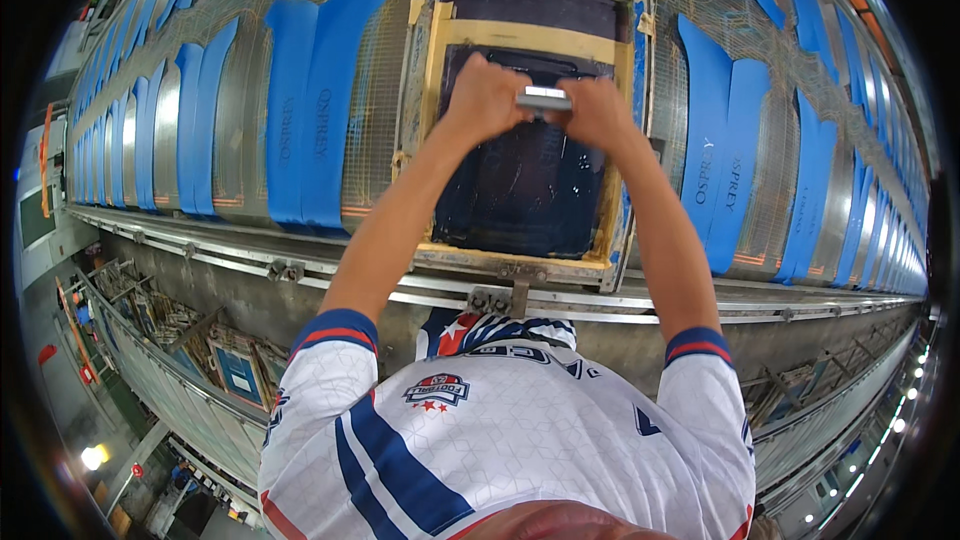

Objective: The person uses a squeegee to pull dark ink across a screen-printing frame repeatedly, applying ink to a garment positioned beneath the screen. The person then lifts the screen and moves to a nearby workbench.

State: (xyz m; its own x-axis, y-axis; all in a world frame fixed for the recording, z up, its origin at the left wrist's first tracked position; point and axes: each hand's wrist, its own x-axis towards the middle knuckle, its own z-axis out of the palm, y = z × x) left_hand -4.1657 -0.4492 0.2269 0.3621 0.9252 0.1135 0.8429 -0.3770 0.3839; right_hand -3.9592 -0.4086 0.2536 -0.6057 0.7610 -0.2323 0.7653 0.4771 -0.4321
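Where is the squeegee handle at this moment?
In the head view, the squeegee handle is up at the centre, gripped between the left hand and right hand, over the dark framed printing screen.

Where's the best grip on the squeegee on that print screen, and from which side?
Grip the squeegee by its handle bar, one hand at each end, coming from the near side, over the frame's near rail. The bar lies crosswise on the dark mesh with its blade down, so only the top is free. That is how the left hand and right hand hold it here.

frame rim (430,50) around open dark mesh (520,190)
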